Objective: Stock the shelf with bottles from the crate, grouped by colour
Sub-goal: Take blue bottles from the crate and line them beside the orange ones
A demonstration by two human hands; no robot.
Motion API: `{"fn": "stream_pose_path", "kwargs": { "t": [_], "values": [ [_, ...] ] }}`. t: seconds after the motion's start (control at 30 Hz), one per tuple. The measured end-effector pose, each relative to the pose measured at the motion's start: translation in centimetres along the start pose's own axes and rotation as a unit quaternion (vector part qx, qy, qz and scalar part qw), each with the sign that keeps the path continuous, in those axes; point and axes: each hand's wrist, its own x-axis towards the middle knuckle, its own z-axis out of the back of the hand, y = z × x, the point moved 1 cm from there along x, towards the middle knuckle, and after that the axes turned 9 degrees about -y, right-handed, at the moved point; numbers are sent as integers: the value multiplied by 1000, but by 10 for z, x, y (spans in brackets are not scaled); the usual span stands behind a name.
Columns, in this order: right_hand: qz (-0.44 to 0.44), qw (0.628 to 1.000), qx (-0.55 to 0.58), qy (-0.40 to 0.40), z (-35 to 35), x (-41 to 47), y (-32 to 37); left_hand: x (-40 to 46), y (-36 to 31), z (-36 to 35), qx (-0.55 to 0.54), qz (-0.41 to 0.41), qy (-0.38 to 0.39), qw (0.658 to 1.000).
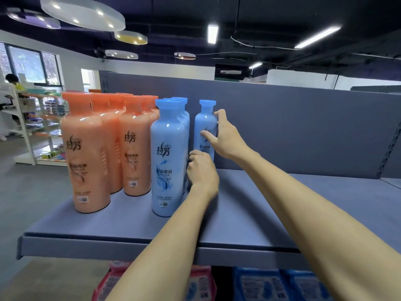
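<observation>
Blue-grey shelf [260,224] carries orange bottles [91,153] at left, then a row of blue bottles [168,161]. Left hand [201,170] curls its grip low behind that row; what it holds, I cannot tell. Right hand [225,135] wraps a lone blue bottle [205,124] standing near the back panel.

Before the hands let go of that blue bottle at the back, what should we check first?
1. Right hand holds the back blue bottle: ok, thumb and fingers are around its body.
2. Back blue bottle upright: ok.
3. Its base flat on the shelf: cannot tell, the left hand hides it.
4. It stands with its colour: ok, right of the blue row, with a gap between.
5. Orange bottles kept apart: ok, all left of the blue ones.
6. What the left hand's fingers grip: cannot tell, they are curled out of sight between the bottles.
</observation>
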Motion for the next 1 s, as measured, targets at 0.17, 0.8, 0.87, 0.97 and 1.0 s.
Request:
{"fn": "stream_pose_path", "kwargs": {
  "t": [0.17,0.8,0.87,0.97,1.0],
  "values": [
    [-3,1000,-7,-5,-7,13,-5,14,-1,-12,15,2,-3,1000],
    [-39,999,-21,11,-8,7,9,11,-5,2,-48,31,49,997],
    [-70,997,-21,22,-5,3,15,-1,-8,15,-65,26,76,995],
    [-118,992,-13,45,3,-7,24,-24,-11,38,-80,-9,103,991],
    [-140,989,-6,41,9,-11,28,-29,-12,45,-92,-24,112,989]
  ]
}}
